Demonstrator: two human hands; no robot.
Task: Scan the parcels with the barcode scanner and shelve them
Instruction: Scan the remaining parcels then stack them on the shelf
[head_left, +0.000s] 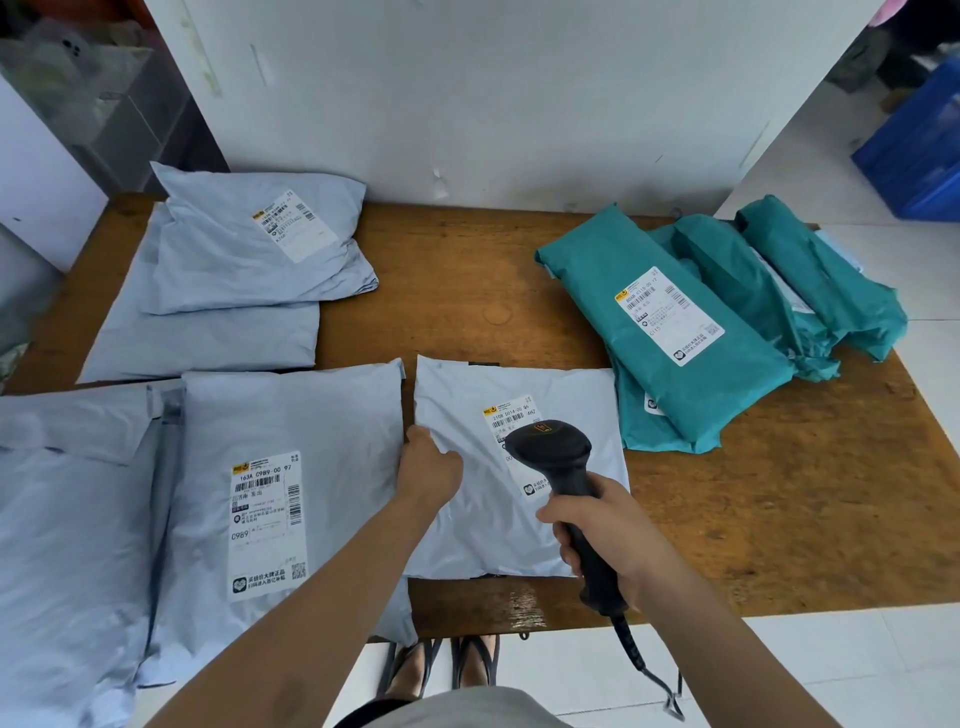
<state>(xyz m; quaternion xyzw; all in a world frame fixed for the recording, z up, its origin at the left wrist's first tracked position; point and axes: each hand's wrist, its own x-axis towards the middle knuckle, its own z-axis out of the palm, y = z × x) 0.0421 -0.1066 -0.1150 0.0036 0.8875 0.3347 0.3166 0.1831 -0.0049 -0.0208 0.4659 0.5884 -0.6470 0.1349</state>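
A grey parcel (483, 519) lies flat near the front middle of the wooden table (779, 519). My left hand (430, 467) grips its left edge. My right hand (613, 535) is closed on the handle of a black barcode scanner (558, 457), whose head hovers over the parcel's white shipping label (511, 415) and hides the label's lower part. The scanner's coiled cable (649, 670) hangs off the table's front edge.
More grey parcels lie at front left (270, 493), far left (67, 545) and stacked at back left (249, 244). Several teal parcels (665, 332) overlap at back right. A white wall (493, 93) rises behind the table, and a blue crate (919, 150) sits on the floor to the right.
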